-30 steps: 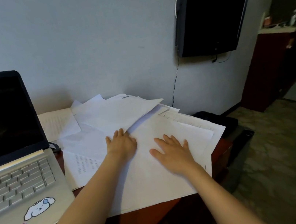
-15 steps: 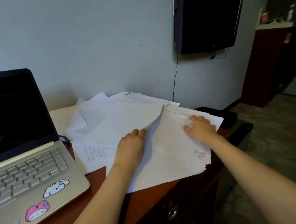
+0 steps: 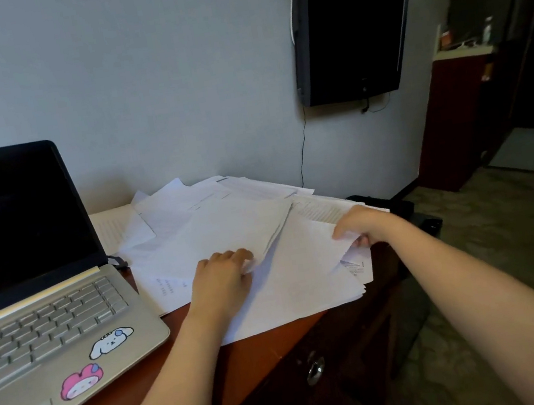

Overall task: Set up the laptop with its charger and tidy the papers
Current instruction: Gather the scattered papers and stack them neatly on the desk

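Papers (image 3: 170, 216) are lying fanned over the desk's (image 3: 263, 352) right half, from just beside the laptop (image 3: 47, 339) out to the right end. Both hands are working on them. L hand (image 3: 223, 278) is sitting mid-spread, fingers curled w/ thumb closing on the near corner of an upper sheet (image 3: 221, 233), lifting that corner slightly. R hand (image 3: 360, 224) is by the front right corner, fingers over & thumb under, pinching the right side of the lower stack (image 3: 305, 283).

Key relation: the stack is lying between the two hands. L is nearer its left side, R is gripping its right side. Its long axis is running approx. from front edge toward the wall, leaning a bit right, and its near-right corner is overhanging the front edge. The upper sheet is lying skewed across it, long axis approx. diagonal, far corner pointing toward the back right corner. Sheets nearer the wall are pointing all ways.

Prob. step: squaring everything into one pile, so the upper sheet needs turning to match the stack's axis.

Laptop is standing open at the left, screen dark. A dark plug-like bit (image 3: 116, 261) is showing by its back right corner; can't tell if it's the charger.
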